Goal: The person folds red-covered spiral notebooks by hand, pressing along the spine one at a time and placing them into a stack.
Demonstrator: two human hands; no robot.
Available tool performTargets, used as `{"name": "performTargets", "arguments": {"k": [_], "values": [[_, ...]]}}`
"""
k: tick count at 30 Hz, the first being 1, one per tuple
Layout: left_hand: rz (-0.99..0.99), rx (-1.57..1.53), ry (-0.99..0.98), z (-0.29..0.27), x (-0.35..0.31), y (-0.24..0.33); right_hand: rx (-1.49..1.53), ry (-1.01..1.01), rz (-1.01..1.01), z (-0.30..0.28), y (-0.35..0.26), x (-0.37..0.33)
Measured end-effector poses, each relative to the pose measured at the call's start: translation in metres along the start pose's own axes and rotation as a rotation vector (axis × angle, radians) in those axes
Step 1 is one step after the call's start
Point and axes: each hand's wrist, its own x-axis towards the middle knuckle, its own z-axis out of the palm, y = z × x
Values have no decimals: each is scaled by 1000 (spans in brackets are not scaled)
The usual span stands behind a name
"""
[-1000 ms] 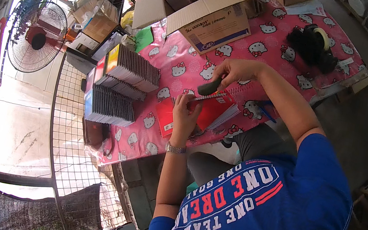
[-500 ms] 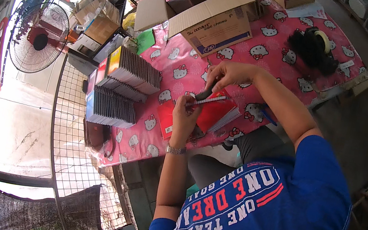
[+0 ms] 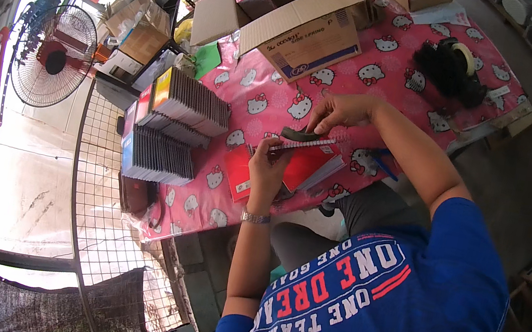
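My left hand (image 3: 268, 168) is closed on a red spiral notebook (image 3: 305, 163), with its bound edge tilted up. A row of pale wire loops (image 3: 316, 145) runs along that edge. Fingers of my right hand (image 3: 340, 115) pinch a dark, curved hand-sized tool (image 3: 300, 134) that lies along the loops near their left end; its exact kind is unclear. More red covers (image 3: 237, 169) lie under and left of my left hand, on the pink patterned tablecloth (image 3: 269, 106). White pages show at the notebook's right side.
Stacks of spiral notebooks (image 3: 162, 151) stand at the left of the table. An open cardboard box (image 3: 312, 46) is at the back. A black furry bundle with a tape roll (image 3: 449, 74) lies at the right. A blue-handled tool (image 3: 388, 166) rests by my right forearm.
My right hand has shifted slightly right, and the dark tool has swung from steeply tilted to nearly flat along the wire loops. My left hand stays about where it was.
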Motion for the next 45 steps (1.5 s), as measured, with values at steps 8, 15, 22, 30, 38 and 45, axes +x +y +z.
{"name": "performTargets", "arguments": {"k": [8,15,22,30,38,45], "values": [[-116,-169,-23,6,2,-3,-1070,767,308,-63,103,-81],[58,-284,224,22,-10,-1,-1543,1002,250,88,142,-118],[-1,-186,183,20,-11,-13,-1084,948,-279,127,55,-63],[-14,-177,171,18,-16,-18,-1216,795,-432,144,22,-5],[250,-123,357,21,-25,-33,-67,629,-3,144,18,2],[-99,-632,746,-37,-41,-16,-881,1103,-207,87,46,-73]]}}
